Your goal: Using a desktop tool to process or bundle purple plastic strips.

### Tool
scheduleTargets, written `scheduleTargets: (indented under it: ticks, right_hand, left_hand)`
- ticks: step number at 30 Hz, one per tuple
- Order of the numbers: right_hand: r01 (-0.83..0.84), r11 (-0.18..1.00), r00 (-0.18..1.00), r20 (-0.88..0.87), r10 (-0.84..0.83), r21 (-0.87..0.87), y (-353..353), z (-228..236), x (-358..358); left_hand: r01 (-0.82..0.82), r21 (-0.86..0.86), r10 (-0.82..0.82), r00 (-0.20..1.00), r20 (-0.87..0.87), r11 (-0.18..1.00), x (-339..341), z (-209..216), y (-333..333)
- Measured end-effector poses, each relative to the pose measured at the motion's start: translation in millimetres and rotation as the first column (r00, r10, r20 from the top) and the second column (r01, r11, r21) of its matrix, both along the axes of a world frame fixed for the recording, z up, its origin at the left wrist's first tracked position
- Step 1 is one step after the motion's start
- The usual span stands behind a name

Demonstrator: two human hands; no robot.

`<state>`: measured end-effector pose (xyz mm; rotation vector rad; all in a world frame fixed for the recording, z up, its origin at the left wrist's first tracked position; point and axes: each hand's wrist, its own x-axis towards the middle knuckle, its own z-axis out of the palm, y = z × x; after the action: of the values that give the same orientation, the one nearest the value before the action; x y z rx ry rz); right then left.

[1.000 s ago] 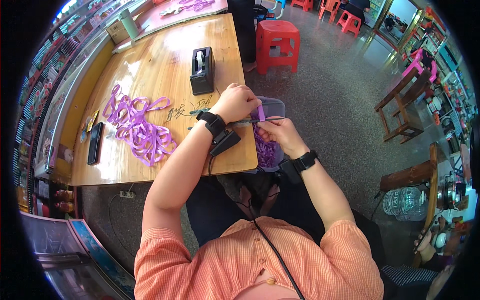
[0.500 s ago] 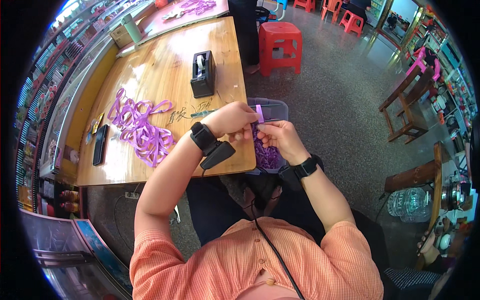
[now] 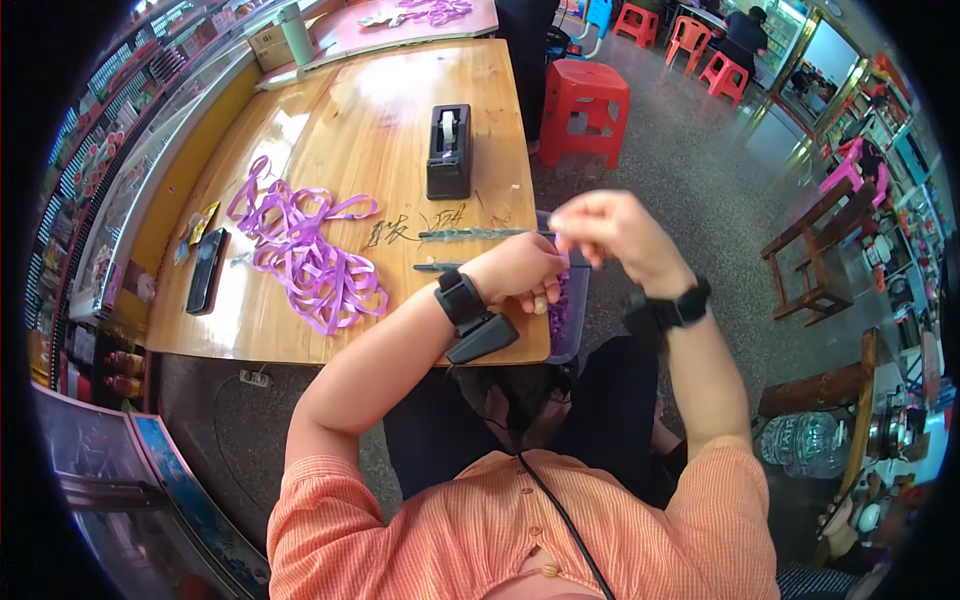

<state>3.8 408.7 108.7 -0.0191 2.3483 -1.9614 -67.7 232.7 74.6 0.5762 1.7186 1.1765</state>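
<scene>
At the right edge of the wooden table, my left hand (image 3: pixel 524 270) is closed, its fingers curled down. A strip of purple ribbon (image 3: pixel 563 263) shows at its fingertips, mostly hidden by the hand. My right hand (image 3: pixel 612 232) is raised to the right of it, over the bin's far corner. Its fingers are bent and smeared by motion, so I cannot tell whether they hold anything. Below my hands, a clear plastic bin (image 3: pixel 572 335) holds many purple ribbon pieces. A thin dark stick in clear wrap (image 3: pixel 475 234) lies across the table toward my right hand, with a shorter one (image 3: pixel 436 267) nearer me.
On the wooden table (image 3: pixel 340 110) are a loose heap of purple ribbon (image 3: pixel 310 260), a black tape dispenser (image 3: pixel 449 150) and a black phone (image 3: pixel 206 270). A red stool (image 3: pixel 588 112) stands beyond the bin. To the right are a wooden chair (image 3: pixel 808 255) and a water jug (image 3: pixel 803 443).
My hands, close together around a purple ribbon before, have come apart. The right hand has moved up and right. The view has shifted slightly, and more of the sticks now shows.
</scene>
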Motion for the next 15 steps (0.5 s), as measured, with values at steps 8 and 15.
scheduleTargets:
  ticks: [8, 15]
  right_hand:
    - [0.124, 0.984, 0.991, 0.029, -0.129, 0.129, -49.5, 1.9, -153.0]
    - [0.185, 0.983, 0.956, 0.228, -0.184, 0.016, -72.2, -3.6, -184.8]
  left_hand:
    - [-0.004, 0.114, 0.006, 1.0, -0.017, 0.994, -5.0, -19.0, 2.1]
    - [0.112, 0.128, -0.098, 0.989, -0.11, 0.985, -9.3, -22.6, -1.2]
